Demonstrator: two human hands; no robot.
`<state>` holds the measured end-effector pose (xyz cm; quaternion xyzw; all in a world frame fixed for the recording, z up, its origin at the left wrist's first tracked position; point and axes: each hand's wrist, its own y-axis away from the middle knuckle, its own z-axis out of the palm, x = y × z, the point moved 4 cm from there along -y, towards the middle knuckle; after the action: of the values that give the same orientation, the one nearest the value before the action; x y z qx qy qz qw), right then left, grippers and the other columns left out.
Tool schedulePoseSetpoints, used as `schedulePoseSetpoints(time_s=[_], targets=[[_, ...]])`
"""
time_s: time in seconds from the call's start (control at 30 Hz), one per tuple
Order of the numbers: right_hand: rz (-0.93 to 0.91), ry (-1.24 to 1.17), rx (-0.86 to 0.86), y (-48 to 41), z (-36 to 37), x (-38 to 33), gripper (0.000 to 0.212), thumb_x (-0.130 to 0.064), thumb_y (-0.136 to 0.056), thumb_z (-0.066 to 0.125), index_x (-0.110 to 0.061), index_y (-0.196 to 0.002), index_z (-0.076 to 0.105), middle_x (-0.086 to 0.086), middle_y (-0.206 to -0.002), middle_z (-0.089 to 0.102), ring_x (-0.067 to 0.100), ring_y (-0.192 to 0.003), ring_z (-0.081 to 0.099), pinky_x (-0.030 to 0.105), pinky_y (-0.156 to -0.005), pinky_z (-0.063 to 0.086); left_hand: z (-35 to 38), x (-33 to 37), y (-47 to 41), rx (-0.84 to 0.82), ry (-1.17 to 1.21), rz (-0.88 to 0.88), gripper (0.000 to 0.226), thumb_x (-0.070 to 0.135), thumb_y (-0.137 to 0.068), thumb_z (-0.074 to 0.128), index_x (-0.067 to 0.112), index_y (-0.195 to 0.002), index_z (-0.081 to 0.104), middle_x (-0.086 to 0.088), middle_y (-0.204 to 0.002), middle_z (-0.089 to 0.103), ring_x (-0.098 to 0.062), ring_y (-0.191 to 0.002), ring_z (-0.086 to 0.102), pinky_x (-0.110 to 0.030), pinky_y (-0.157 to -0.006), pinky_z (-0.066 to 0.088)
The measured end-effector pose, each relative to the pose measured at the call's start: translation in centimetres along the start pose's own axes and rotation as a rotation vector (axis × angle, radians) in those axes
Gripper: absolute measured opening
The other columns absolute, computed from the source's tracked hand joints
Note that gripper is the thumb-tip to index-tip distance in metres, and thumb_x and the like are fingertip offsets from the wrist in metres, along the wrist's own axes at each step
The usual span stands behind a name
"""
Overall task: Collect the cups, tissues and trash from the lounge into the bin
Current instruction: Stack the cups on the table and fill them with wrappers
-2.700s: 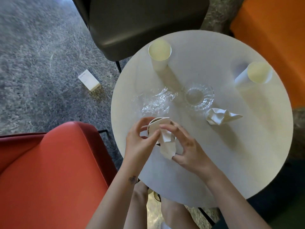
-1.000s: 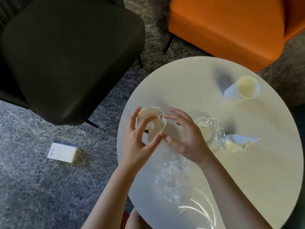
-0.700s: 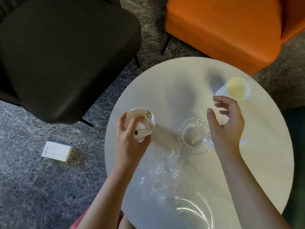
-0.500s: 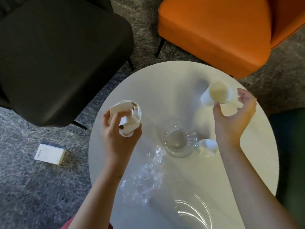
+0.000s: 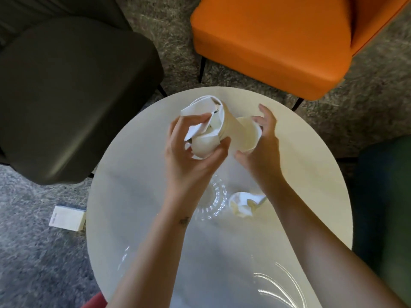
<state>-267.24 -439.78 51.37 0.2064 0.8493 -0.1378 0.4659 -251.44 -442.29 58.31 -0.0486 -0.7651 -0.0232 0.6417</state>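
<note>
Two cups off the surface [image 5: 311, 178], pressed side by side; hard to tell whether already partly nested. Left grip [image 5: 189, 156] curled round the stuffed cup [image 5: 229, 132], thumb across the loose tissue [image 5: 200, 110] bulging out of its mouth. Right grip [image 5: 264, 150] wrapped round the empty cup [image 5: 249, 134], open end toward the camera. Probably stacking one into the other. Likely to shed the tissue if tipped further or if the thumb lifts, being only loosely wedged. Could buckle thin paper walls if forced together at an angle. Easy to knock the glass dish [image 5: 213, 203] under the wrists when reaching down. Left to gather: crumpled tissue [image 5: 241, 204] just beside that dish, small white box [image 5: 66, 217] on the carpet. No bin in view.
</note>
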Motion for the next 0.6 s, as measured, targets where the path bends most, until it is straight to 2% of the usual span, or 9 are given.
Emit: schedulePoseSetpoints(time_s=[0.07,0.13,0.23,0.33,0.47,0.6], targets=[[-0.130,-0.004,-0.089,0.9,-0.1,-0.4,0.095,-0.007,-0.059,0.079,-0.019,-0.138,0.026,-0.002,-0.117,0.056,0.024,-0.096,0.061,0.047,-0.083,0.050,1.6,0.3,0.1,-0.032,-0.029,0.037,0.040,0.014,-0.068,0.076,0.032,-0.099,0.058,-0.003,-0.113,0.057,-0.020,-0.099,0.062,-0.035,-0.072,0.054],[-0.158,-0.059,-0.123,1.6,-0.6,-0.6,0.092,-0.013,-0.063,0.078,-0.029,-0.135,0.022,-0.004,-0.124,0.053,0.020,-0.104,0.058,0.048,-0.086,0.048,2.9,0.3,0.5,-0.062,-0.093,0.076,0.042,0.015,-0.067,0.076,0.031,-0.101,0.057,0.001,-0.114,0.054,-0.012,-0.105,0.057,-0.030,-0.076,0.053],[-0.150,-0.171,-0.107,2.0,-1.8,-0.9,0.095,-0.027,-0.063,0.082,-0.034,-0.135,0.020,-0.020,-0.122,0.045,0.006,-0.113,0.052,0.029,-0.089,0.048,4.3,-0.3,1.2,-0.095,-0.154,0.080,0.043,0.015,-0.065,0.075,0.024,-0.104,0.059,0.007,-0.114,0.052,-0.011,-0.109,0.054,-0.021,-0.079,0.048],[-0.177,-0.197,-0.113,2.4,-2.5,-0.9,0.102,-0.024,-0.062,0.084,-0.026,-0.139,0.016,-0.021,-0.118,0.045,-0.001,-0.110,0.050,0.012,-0.085,0.043,5.1,-0.9,1.9,-0.111,-0.189,0.076,0.042,0.014,-0.065,0.074,0.017,-0.104,0.059,0.016,-0.111,0.050,-0.011,-0.110,0.052,-0.012,-0.079,0.043],[-0.178,-0.253,-0.133,2.9,-2.5,-1.2,0.101,-0.017,-0.065,0.082,-0.021,-0.140,0.015,-0.015,-0.119,0.046,-0.006,-0.110,0.049,0.005,-0.084,0.040,5.2,-1.5,2.5,-0.132,-0.195,0.035,0.047,0.014,-0.066,0.077,0.018,-0.108,0.058,0.016,-0.115,0.048,-0.004,-0.113,0.048,-0.009,-0.079,0.040],[-0.200,-0.260,-0.183,3.4,-1.8,-2.6,0.099,-0.015,-0.065,0.083,-0.021,-0.139,0.017,-0.015,-0.121,0.047,-0.007,-0.113,0.049,0.006,-0.086,0.039,3.7,-1.4,2.7,-0.044,-0.199,0.018,0.043,0.017,-0.063,0.078,0.021,-0.101,0.058,0.018,-0.108,0.051,-0.002,-0.108,0.049,-0.012,-0.077,0.043]])
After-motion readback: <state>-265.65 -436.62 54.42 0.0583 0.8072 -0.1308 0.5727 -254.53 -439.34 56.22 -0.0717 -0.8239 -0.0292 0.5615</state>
